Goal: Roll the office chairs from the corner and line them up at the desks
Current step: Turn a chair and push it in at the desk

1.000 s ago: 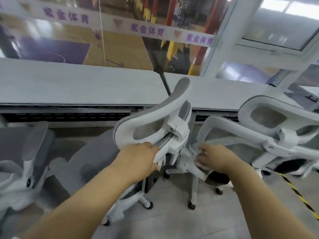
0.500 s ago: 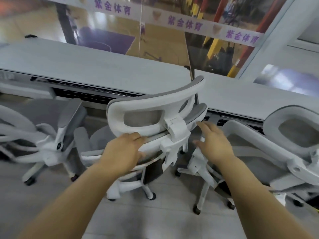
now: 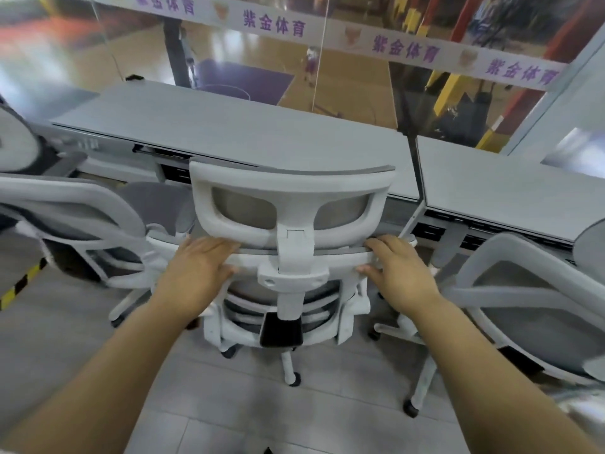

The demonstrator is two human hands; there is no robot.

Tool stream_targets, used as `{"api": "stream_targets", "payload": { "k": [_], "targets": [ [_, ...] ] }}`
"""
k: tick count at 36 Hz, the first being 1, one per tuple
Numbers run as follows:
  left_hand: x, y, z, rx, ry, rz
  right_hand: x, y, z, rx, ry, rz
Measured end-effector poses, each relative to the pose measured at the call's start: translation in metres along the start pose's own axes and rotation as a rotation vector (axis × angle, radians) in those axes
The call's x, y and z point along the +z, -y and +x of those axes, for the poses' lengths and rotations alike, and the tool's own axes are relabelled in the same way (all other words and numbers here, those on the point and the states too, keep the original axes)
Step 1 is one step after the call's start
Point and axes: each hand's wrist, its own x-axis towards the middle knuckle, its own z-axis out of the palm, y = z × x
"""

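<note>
A white office chair [image 3: 291,178] with grey mesh stands right in front of me, its back towards me and its headrest against the front edge of the left grey desk [image 3: 229,126]. My left hand [image 3: 199,267] grips the top bar of its backrest on the left side. My right hand [image 3: 397,270] grips the same bar on the right side. Another white chair [image 3: 82,204] stands close on the left. A third chair [image 3: 523,290] leans in on the right, in front of the right desk [image 3: 491,178].
A glass wall with a purple-lettered white band [image 3: 402,49] rises behind the desks. Yellow-black floor tape [image 3: 23,283] runs at the left. The chairs' caster legs [image 3: 293,371] spread over the grey tiled floor around my feet.
The middle chair has swung round to face the desk squarely. My right hand moved from its side onto the backrest bar. My view shifted left and the left chair came closer.
</note>
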Motion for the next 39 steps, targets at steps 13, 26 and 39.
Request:
{"api": "stream_targets", "payload": {
  "k": [13,26,39],
  "targets": [
    [-0.005,0.023,0.004,0.015,0.009,-0.055,0.003,0.022,-0.01,0.039,-0.035,-0.064],
    [-0.013,0.009,0.035,0.128,0.045,-0.099,0.004,0.008,-0.031,0.101,-0.107,-0.039],
    [0.007,-0.021,0.075,0.134,0.008,-0.099,-0.011,-0.027,-0.008,0.217,-0.048,0.041]
  ]
}}
